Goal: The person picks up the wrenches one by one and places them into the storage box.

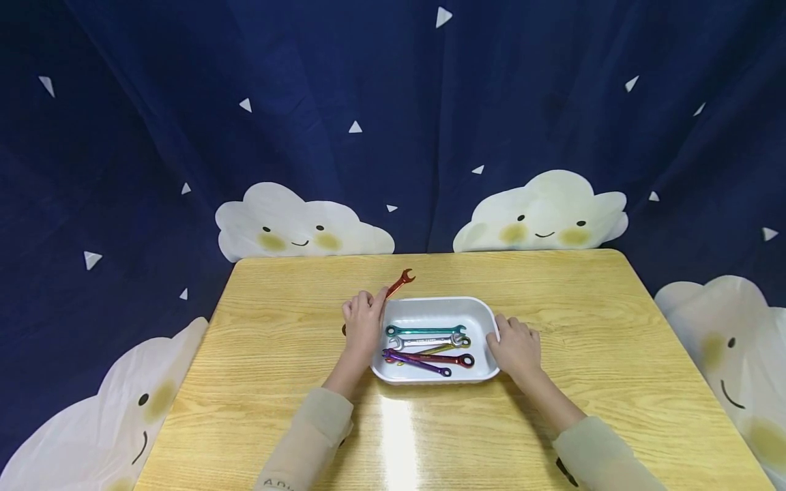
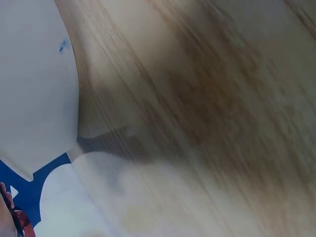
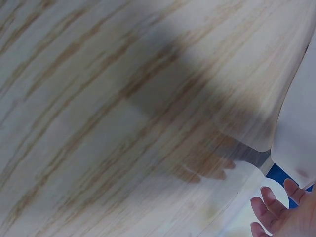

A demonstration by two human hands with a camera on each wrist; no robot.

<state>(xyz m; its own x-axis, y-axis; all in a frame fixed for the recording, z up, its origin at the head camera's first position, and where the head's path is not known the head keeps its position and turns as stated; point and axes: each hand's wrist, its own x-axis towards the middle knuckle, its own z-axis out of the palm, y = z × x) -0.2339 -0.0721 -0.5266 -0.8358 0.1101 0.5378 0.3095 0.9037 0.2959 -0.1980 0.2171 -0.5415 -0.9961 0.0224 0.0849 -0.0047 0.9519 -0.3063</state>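
A white tray (image 1: 430, 379) holds several combination wrenches: a teal wrench (image 1: 426, 331), a silver wrench (image 1: 424, 342), a yellow wrench (image 1: 437, 348), a dark red wrench (image 1: 443, 359) and a purple wrench (image 1: 420, 364). At the tray's left end, my left hand (image 1: 365, 320) grips an orange-red wrench (image 1: 400, 281) whose open end points up and away beyond the fingers; its middle is hidden by the hand. My right hand (image 1: 518, 346) holds the tray's right rim, the thumb over the edge and the other fingers (image 3: 269, 210) loosely bent outside.
The tray stands on a light wooden table (image 1: 276, 293). Behind the table hangs a dark blue curtain (image 1: 424, 136) with white clouds and small triangles. Light reflects off the table in front of the tray.
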